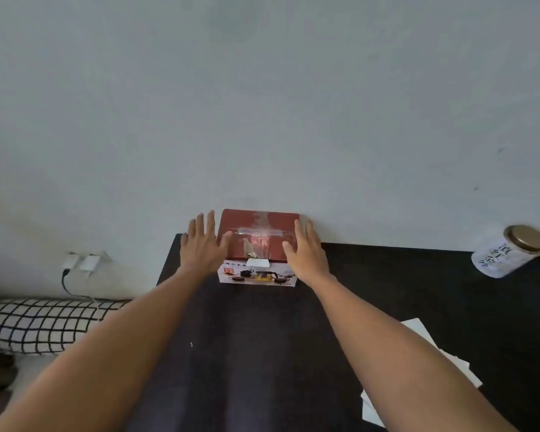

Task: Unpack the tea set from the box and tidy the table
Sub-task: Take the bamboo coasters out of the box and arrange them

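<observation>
While the box [259,241] remains taped, we find both hands, left [201,244] and right [306,252], spread flanking it; unpacking not begun.

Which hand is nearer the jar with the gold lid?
Right. The right hand lies at the right end of the red box, on the side toward the jar; the left hand is at the box's far end.

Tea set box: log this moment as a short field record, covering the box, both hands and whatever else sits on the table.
box: red tea set box, lid closed, clear tape across it, against the wall
left hand: open, fingers straight, at the box's left side
right hand: open, at the box's right side
table: dark
other items: jar with gold lid, far right; white papers, near right
</observation>
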